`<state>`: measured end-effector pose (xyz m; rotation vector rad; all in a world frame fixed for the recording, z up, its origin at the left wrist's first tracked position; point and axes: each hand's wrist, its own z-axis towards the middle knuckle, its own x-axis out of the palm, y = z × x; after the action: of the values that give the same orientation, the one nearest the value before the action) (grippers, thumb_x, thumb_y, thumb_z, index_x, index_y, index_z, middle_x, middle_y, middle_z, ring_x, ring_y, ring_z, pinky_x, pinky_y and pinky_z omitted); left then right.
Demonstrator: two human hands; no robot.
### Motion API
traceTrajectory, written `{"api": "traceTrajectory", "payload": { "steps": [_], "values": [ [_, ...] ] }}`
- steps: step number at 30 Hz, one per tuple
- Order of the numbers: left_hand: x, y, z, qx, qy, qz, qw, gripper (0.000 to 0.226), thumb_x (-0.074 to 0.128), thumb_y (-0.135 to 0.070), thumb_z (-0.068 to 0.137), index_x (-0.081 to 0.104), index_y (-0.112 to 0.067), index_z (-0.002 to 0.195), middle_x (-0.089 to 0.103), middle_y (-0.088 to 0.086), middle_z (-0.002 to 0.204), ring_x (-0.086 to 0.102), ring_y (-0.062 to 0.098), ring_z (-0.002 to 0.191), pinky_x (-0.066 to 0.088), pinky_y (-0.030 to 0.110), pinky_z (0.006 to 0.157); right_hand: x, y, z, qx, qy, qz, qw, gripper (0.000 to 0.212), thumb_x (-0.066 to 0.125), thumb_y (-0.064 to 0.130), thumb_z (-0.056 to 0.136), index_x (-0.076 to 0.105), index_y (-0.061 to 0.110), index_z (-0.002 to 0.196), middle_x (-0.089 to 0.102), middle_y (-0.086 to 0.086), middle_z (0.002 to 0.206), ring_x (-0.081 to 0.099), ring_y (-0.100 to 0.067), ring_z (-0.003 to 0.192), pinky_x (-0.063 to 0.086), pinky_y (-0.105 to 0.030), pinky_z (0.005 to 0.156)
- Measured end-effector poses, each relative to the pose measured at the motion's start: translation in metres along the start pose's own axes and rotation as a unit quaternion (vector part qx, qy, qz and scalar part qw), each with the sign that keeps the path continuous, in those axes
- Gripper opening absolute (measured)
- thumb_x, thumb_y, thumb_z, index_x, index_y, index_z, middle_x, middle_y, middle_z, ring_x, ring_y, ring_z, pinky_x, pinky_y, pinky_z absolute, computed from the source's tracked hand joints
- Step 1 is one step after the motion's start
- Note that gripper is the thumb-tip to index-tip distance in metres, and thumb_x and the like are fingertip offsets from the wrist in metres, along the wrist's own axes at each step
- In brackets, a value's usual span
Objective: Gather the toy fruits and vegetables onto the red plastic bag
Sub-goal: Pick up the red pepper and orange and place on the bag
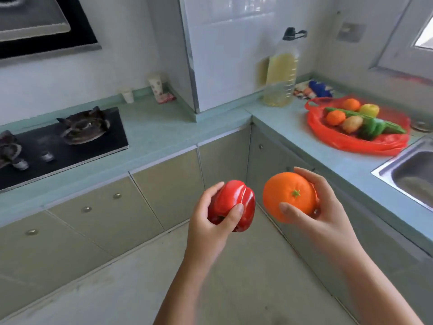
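Left grip (210, 221) clasps red toy pepper (232, 202); right grip (314, 207) clasps toy orange (289, 195), side by side.

Bright daylight from the window (424, 41), soft blur and wide-angle bending toward edges.

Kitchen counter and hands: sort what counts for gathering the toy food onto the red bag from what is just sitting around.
Part of the job:
red pepper in left hand
orange in right hand
red bag
toy food already on it

Just sitting around:
oil bottle
stove
sink
two cups
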<state>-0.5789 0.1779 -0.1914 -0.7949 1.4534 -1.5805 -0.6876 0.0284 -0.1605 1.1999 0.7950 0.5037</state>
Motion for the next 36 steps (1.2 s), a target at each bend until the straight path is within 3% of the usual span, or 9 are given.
{"api": "traceTrajectory", "payload": {
  "steps": [10,16,20,25,30,36],
  "values": [
    [0.122,0.011,0.094,0.012,0.113,0.008,0.993,0.058,0.066,-0.054,0.058,0.055,-0.038,0.112,0.057,-0.009,0.118,0.059,-0.002,0.098,0.049,0.016,0.08,-0.084,-0.05,0.073,0.04,-0.1,0.008,0.994,0.067,0.065,0.054,0.046,0.047,0.051,0.11,0.058,0.015,0.107,0.061,-0.003,0.087,0.047,-0.023,0.074],
    [0.205,0.007,0.158,0.024,0.153,0.022,0.988,0.057,0.066,-0.054,0.06,0.055,-0.036,0.113,0.058,-0.006,0.117,0.059,0.004,0.101,0.05,0.027,0.087,-0.149,-0.073,0.138,0.038,-0.144,0.002,0.989,0.066,0.063,0.055,0.046,0.046,0.05,0.11,0.053,0.021,0.107,0.057,0.007,0.086,0.046,-0.02,0.073],
    [0.242,0.013,0.191,0.018,0.159,0.018,0.987,0.054,0.066,-0.054,0.06,0.055,-0.037,0.11,0.059,-0.006,0.116,0.059,0.004,0.1,0.05,0.023,0.083,-0.176,-0.093,0.175,0.041,-0.162,-0.002,0.986,0.063,0.067,0.049,0.049,0.047,0.049,0.109,0.052,0.019,0.111,0.057,-0.003,0.094,0.046,-0.022,0.076],
    [0.267,0.029,0.231,0.0,0.179,0.023,0.984,0.049,0.067,-0.054,0.06,0.056,-0.041,0.106,0.06,-0.006,0.114,0.06,0.003,0.099,0.051,0.024,0.083,-0.185,-0.121,0.205,0.078,-0.186,0.002,0.98,0.063,0.068,0.051,0.049,0.048,0.049,0.109,0.053,0.016,0.113,0.057,-0.003,0.093,0.045,-0.021,0.075],
    [0.284,0.054,0.284,-0.018,0.204,0.024,0.979,0.054,0.067,-0.054,0.059,0.057,-0.035,0.108,0.06,-0.004,0.115,0.06,0.003,0.099,0.05,0.02,0.081,-0.182,-0.141,0.249,0.109,-0.219,0.001,0.97,0.057,0.079,0.027,0.065,0.046,0.049,0.106,0.053,0.019,0.106,0.058,-0.004,0.085,0.046,-0.015,0.063],
    [0.294,0.075,0.376,-0.025,0.259,0.012,0.966,0.059,0.067,-0.055,0.058,0.056,-0.032,0.111,0.06,-0.006,0.114,0.06,0.001,0.097,0.05,0.019,0.081,-0.156,-0.156,0.333,0.131,-0.264,0.003,0.956,0.052,0.068,0.037,0.057,0.046,0.049,0.102,0.053,0.017,0.103,0.058,-0.004,0.084,0.046,-0.023,0.07]
  ]
}}
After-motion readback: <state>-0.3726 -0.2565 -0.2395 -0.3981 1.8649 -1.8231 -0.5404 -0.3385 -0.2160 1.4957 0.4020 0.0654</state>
